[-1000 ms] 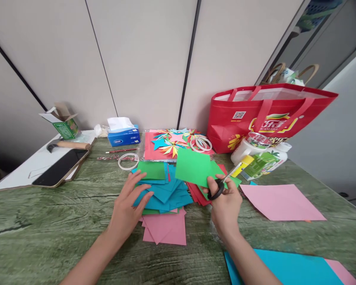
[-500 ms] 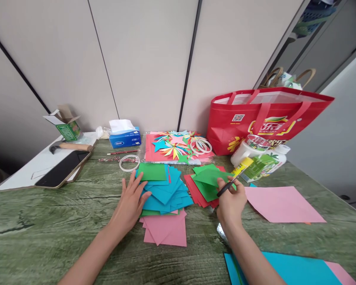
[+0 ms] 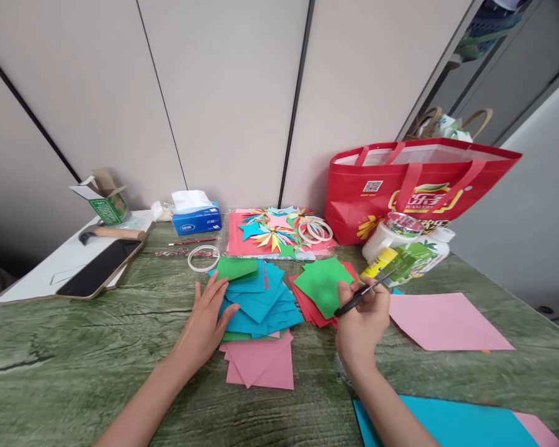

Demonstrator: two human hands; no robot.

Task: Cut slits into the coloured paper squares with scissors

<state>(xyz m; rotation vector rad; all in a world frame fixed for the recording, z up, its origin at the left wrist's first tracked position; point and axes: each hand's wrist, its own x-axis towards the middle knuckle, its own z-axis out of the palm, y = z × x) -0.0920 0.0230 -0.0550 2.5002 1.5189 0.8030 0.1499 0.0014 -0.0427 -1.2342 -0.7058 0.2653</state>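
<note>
My left hand [image 3: 204, 323] lies on the left edge of a fanned stack of blue paper squares [image 3: 261, 301], fingers spread and curling up a green square [image 3: 236, 267] on top. My right hand [image 3: 362, 323] is closed around black-handled scissors [image 3: 359, 296], blades pointing up and right. Its fingers touch a green square [image 3: 323, 284] resting on a pile of red and green squares [image 3: 307, 303]. Pink squares [image 3: 261, 365] stick out beneath the blue stack, toward me.
A large pink sheet [image 3: 447, 321] lies right; a blue sheet [image 3: 456, 425] is at the near right. Behind stand a red bag [image 3: 419, 186], white tub [image 3: 391, 234], glue stick [image 3: 379, 263], paper stars [image 3: 274, 233], tape rings [image 3: 202, 256], tissue box [image 3: 195, 216] and phone [image 3: 97, 268].
My right hand lowered the green square it held up onto the red and green pile, still gripping the scissors. My left hand slid slightly and lifted the green square's edge.
</note>
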